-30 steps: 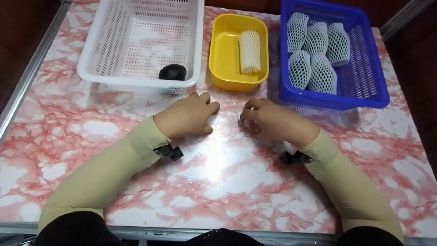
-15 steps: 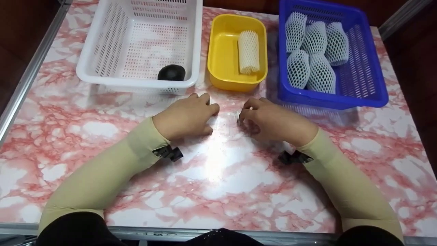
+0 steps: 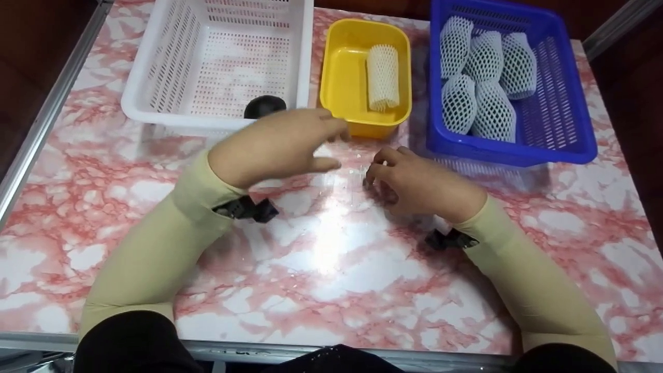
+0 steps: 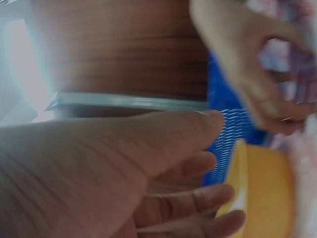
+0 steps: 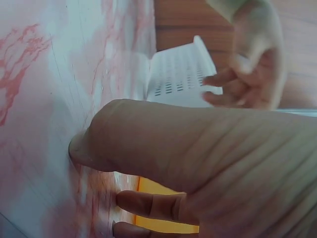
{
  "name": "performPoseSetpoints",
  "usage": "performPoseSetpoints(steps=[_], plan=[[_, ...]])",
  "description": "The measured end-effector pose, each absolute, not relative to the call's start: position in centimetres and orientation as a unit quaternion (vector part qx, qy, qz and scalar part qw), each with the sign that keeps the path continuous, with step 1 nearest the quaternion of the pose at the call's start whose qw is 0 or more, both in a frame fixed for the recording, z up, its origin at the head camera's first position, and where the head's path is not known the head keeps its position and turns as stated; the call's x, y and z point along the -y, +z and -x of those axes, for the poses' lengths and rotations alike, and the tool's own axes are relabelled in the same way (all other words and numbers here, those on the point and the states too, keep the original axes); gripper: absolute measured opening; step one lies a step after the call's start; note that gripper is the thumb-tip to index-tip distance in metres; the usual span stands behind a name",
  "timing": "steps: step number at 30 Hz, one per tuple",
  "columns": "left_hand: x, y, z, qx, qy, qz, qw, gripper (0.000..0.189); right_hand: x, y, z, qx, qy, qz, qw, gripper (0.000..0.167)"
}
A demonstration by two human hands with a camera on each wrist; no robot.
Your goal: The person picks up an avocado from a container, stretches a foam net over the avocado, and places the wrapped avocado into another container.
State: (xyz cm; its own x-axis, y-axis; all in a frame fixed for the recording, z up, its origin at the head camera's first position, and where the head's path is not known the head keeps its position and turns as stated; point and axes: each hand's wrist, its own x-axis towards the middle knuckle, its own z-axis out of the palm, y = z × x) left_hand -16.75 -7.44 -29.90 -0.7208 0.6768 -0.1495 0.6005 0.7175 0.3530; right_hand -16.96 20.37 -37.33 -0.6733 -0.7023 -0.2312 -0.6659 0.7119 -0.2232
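My left hand is raised over the table near the front of the yellow bin, its fingers loosely bent and holding nothing. In the left wrist view its thumb and fingers are spread apart. My right hand rests on the tabletop in front of the blue basket, fingers bent, with nothing in them. Inside the yellow bin lies a white foam net sleeve. A dark oval fruit sits in the front right corner of the white basket, partly overlapped by my left hand.
Several fruits in white foam nets lie in the left half of the blue basket. The red-and-white marbled table stretches toward me, ending at a metal front edge. Dark wooden walls stand behind and beside the table.
My left hand has lifted off the tabletop and moved forward toward the yellow bin, its thumb stretching out. The right hand has stayed in place.
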Motion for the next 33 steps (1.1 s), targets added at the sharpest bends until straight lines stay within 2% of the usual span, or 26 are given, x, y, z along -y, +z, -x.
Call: performPoseSetpoints(steps=[6,9,13,18,26,33], plan=[[9.5,-27.8,18.3,-0.918,0.207,-0.329,0.075,0.041,-20.4,-37.5,16.9,-0.914,-0.062,0.372,0.152,0.054],[10.8,-27.7,19.1,-0.932,0.213,-0.292,0.044,0.039,-20.4,-37.5,16.8,-0.914,-0.07,0.37,0.154,0.054],[12.3,-28.3,20.5,-0.95,0.21,-0.229,0.03,0.042,-20.4,-37.5,16.8,-0.914,-0.076,0.365,0.16,0.055],[13.5,-29.4,22.3,-0.966,0.189,-0.164,0.064,0.051,-20.4,-37.4,16.7,-0.917,-0.073,0.356,0.167,0.057],[14.9,-30.5,23.7,-0.969,0.147,-0.114,0.164,0.066,-20.3,-37.3,16.7,-0.918,-0.064,0.355,0.165,0.058],[15.2,-31.1,24.1,-0.966,0.155,-0.093,0.187,0.067,-20.3,-37.4,16.6,-0.917,-0.062,0.36,0.159,0.055]])
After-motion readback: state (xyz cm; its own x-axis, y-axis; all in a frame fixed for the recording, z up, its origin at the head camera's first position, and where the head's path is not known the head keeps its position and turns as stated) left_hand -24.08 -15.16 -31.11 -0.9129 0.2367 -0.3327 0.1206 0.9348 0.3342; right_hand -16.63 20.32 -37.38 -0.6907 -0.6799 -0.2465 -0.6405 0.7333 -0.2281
